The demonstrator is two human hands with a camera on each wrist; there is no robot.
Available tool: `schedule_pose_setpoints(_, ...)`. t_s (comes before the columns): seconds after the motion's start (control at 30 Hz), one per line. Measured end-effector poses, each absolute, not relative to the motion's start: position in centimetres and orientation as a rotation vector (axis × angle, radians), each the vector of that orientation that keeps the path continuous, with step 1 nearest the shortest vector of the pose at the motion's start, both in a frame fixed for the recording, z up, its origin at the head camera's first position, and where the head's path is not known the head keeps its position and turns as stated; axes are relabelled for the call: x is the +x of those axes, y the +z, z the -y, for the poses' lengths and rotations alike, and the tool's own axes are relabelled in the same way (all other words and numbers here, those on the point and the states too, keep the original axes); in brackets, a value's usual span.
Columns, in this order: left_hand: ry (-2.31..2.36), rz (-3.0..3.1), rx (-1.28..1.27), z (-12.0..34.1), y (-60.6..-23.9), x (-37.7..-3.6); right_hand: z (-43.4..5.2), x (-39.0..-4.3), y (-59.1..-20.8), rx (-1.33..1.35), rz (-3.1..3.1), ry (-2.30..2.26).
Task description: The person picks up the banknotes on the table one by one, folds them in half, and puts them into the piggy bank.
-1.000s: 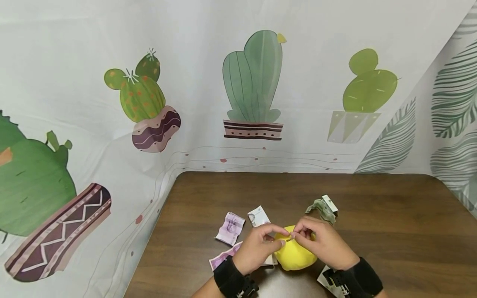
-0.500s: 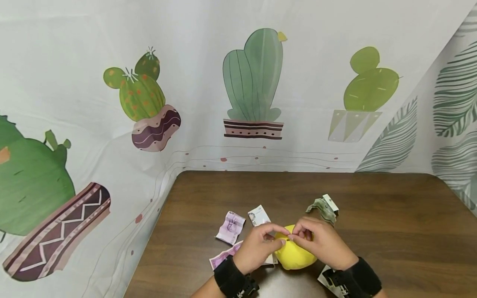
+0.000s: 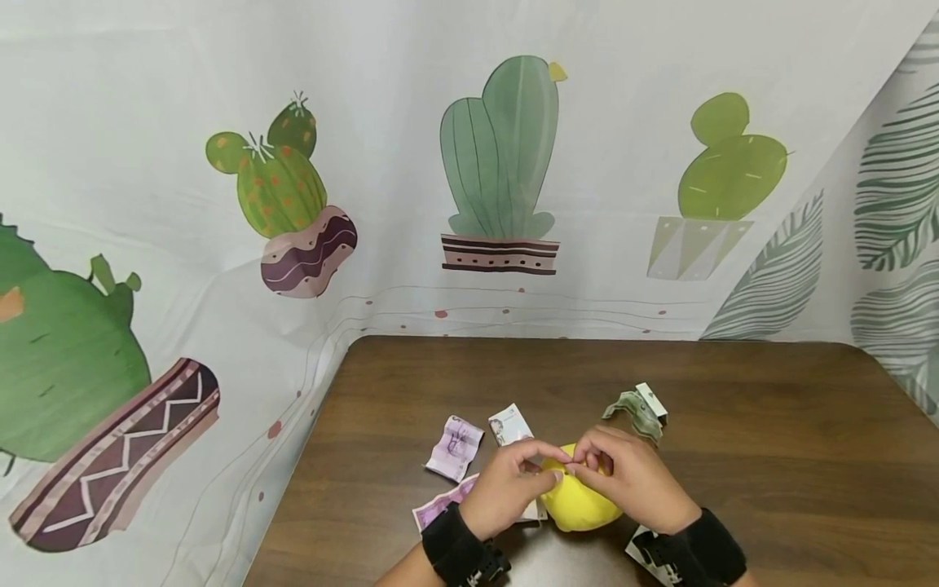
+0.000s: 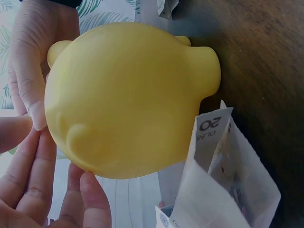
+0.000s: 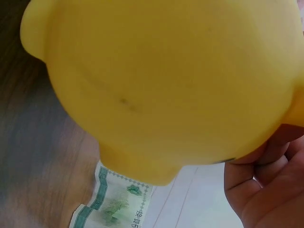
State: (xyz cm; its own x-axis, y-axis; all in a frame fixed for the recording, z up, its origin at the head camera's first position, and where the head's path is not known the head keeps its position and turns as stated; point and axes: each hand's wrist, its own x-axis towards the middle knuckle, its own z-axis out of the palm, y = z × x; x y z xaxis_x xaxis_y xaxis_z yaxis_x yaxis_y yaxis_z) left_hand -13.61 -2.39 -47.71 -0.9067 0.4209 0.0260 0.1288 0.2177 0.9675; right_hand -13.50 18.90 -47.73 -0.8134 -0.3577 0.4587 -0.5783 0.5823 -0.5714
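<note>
A yellow piggy bank stands on the desk right under both hands, near the front edge. The left hand rests against its left side with fingers curled round the body, and its thumb and forefinger meet the right hand's fingertips at the top of the bank. The right hand lies over the right side, its fingers bent and pinched together at that same spot on top; whether something small is held in the pinch cannot be told. So the bank lies directly below each grip, between the two palms, its length running roughly from the person outward, and both hands are equally close. Both wrists are low, just above the desk, with black bands on them.

Left of the left grip lie a purple note, a white note and a pink note. Beyond the right grip sits a crumpled green note. In the right wrist view a green-printed note lies just beneath the bank; in the left wrist view a folded note stands beside it.
</note>
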Motion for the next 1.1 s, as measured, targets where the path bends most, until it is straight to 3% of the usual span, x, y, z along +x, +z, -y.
schedule_pose_setpoints(1.1,1.761,-2.224,0.548,2.41,-48.01,-13.67,-19.19,-13.43,-47.40,0.779,2.582,1.129)
